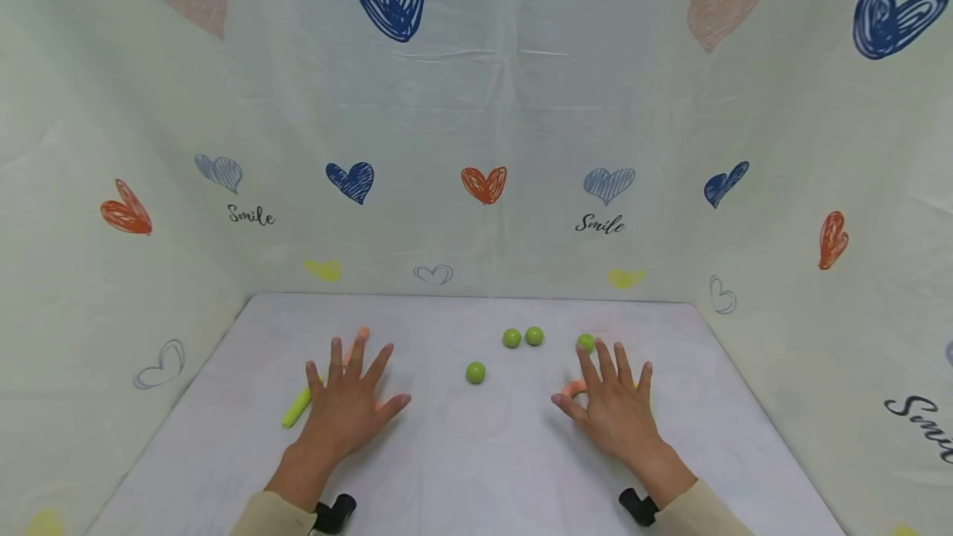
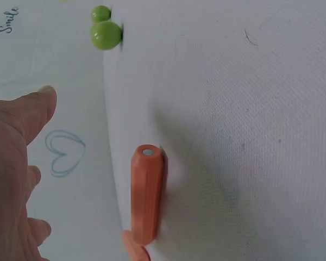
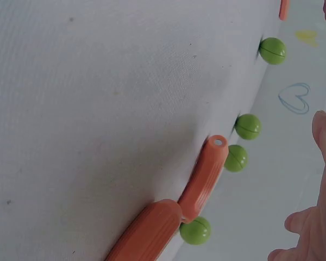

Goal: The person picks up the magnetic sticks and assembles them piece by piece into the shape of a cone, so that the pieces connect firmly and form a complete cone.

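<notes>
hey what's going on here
A person's left hand and right hand are spread above a white table, holding nothing. From the head view, the left hand partly hides a yellow-green stick and orange pieces; more orange pieces lie by the right hand. Four green balls rest on the table.

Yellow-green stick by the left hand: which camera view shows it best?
The head view: the lower end of the yellow-green stick shows plainly there, though the left hand partly covers the rest. Neither wrist view shows it.
</notes>
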Motion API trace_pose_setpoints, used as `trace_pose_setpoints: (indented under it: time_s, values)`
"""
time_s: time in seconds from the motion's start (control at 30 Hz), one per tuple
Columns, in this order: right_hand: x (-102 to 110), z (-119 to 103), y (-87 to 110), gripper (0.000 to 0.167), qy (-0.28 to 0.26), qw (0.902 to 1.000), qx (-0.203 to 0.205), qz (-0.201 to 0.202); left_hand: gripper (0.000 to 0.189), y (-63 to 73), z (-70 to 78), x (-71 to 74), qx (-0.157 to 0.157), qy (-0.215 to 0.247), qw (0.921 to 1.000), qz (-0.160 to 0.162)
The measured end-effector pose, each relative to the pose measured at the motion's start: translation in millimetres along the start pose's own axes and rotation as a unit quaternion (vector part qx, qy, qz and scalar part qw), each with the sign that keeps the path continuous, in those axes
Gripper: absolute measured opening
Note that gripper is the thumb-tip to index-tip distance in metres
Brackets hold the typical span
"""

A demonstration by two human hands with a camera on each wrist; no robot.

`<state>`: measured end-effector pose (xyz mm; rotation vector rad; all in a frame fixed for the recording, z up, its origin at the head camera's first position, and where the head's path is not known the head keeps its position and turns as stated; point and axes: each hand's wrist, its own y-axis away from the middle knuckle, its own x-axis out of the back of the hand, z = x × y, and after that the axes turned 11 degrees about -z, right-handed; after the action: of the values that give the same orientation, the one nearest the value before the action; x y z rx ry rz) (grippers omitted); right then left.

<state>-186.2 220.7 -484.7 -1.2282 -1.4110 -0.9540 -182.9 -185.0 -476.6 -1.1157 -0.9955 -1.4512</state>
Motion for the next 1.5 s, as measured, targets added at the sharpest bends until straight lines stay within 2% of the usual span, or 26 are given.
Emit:
trace_pose_setpoints:
  time_s: [0.27, 0.53, 0.77, 0.9, 1.03, 1.2, 1.37, 1.5]
  values:
    - [-3, 11, 3.2, 0.094, -0.006, 0.9999, 0.003, 0.009, 0.082, -8.6, 8.1, -3.0, -0.027, 0.004, 0.9996, 0.009]
    - [-4, 24, 6.8, 0.094, -0.015, 0.9996, -0.005, 0.023, 0.08, -22.0, 26.4, -10.3, -0.052, 0.01, 0.9985, 0.017]
    - [-3, 38, 15.1, 0.083, -0.041, 0.9985, -0.006, 0.036, 0.077, -36.9, 47.8, -25.2, -0.077, 0.055, 0.9953, 0.02]
    - [-1, 45, 20.6, 0.074, -0.074, 0.9968, -0.006, 0.032, 0.078, -44.8, 64.9, -30.1, -0.067, 0.1, 0.9927, 0.002]
    - [-1, 49, 25.4, 0.066, -0.112, 0.993, 0.003, 0.036, 0.079, -55.3, 78.4, -38.2, -0.034, 0.166, 0.9853, -0.021]
    - [-3, 51, 32.9, 0.057, -0.148, 0.9886, 0.001, 0.031, 0.076, -66.9, 85.8, -51.8, -0.022, 0.254, 0.9661, -0.04]
    - [-6, 52, 40.2, 0.055, -0.174, 0.9846, -0.009, 0.012, 0.072, -74.9, 91.1, -62.2, -0.005, 0.296, 0.9538, -0.051]
    - [-8, 53, 45.9, 0.055, -0.17, 0.9852, -0.021, -0.002, 0.068, -79.5, 95.9, -65.6, 0.0, 0.313, 0.9485, -0.048]
